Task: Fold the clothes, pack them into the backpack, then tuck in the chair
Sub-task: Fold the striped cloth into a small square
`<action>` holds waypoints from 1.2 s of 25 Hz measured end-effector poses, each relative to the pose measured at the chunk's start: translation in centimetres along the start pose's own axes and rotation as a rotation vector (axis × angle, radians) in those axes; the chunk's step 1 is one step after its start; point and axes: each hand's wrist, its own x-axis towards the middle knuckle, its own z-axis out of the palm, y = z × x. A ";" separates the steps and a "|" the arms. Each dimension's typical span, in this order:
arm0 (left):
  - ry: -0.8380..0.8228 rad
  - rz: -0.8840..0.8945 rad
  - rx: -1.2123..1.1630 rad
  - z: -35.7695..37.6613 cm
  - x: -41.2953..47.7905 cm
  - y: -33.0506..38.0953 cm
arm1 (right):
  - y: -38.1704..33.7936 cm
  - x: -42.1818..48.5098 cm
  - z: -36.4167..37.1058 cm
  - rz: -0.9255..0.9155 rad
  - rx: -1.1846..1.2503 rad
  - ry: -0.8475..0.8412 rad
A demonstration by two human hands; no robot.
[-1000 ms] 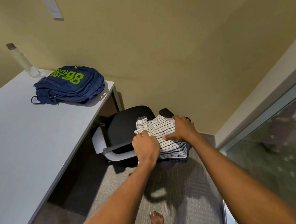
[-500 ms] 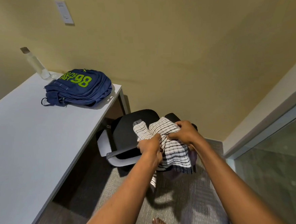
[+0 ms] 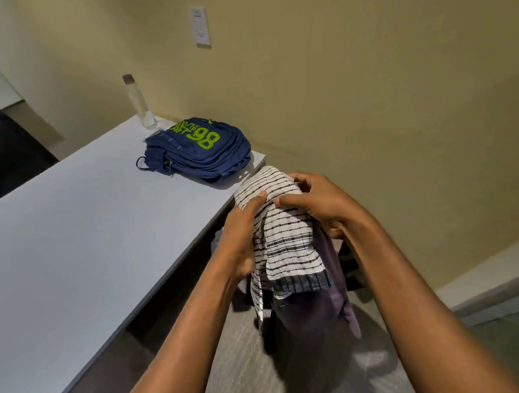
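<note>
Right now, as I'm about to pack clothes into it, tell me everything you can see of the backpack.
The backpack is navy blue fabric with a lime-green print of large numerals on top. It lies flat at the far corner of the white table, a carry loop at its left end. A clear bottle stands behind it. Whether its zip is open cannot be told. Neither hand touches it: the left hand and right hand both grip the striped garment.

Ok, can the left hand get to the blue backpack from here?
Likely yes: only bare desk lies between the left hand and the backpack. But both it and the right hand grip the striped garment.
</note>
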 end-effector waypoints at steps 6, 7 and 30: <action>0.184 0.139 -0.048 -8.6 0.7 7.8 | -5.0 8.1 10.8 -0.047 -0.061 -0.123; 0.194 0.160 -0.064 -10.3 0.9 9.0 | -5.6 9.4 12.8 -0.051 -0.055 -0.142; 0.510 0.214 0.045 -55.4 16.5 20.3 | -0.9 38.5 53.1 -0.037 -0.374 -0.381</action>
